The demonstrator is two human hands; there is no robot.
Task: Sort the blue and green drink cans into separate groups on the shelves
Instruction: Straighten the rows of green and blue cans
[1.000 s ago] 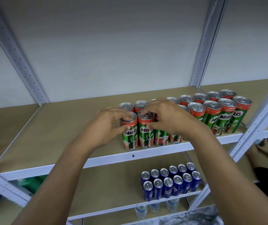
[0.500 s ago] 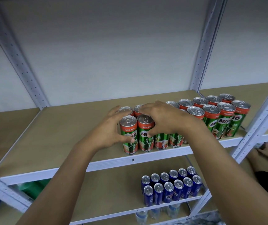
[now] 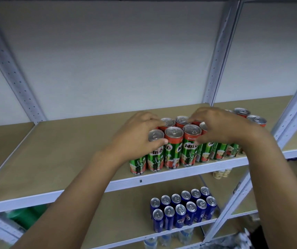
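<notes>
Several green and red Milo cans (image 3: 173,148) stand in two rows at the front of the upper shelf (image 3: 63,151). My left hand (image 3: 137,135) curls round the leftmost front cans, thumb on one can's side and fingers behind the row. My right hand (image 3: 219,126) lies over the middle cans, thumb against a front can and fingers on the back row, hiding several tops. More Milo cans (image 3: 255,120) show past my right wrist. On the shelf below, several blue cans (image 3: 183,211) stand in two tidy rows.
White perforated uprights (image 3: 216,56) frame the bays; one front post (image 3: 295,108) stands just right of my right arm. Small beige cups (image 3: 221,173) sit on the lower shelf at the right. Clear bottles (image 3: 169,239) and something green (image 3: 27,215) lie lower down.
Both hands have shifted along the upper shelf with the Milo cans, now bunched tightly. My left hand wraps further round the left end; my right hand spreads over the middle tops.
</notes>
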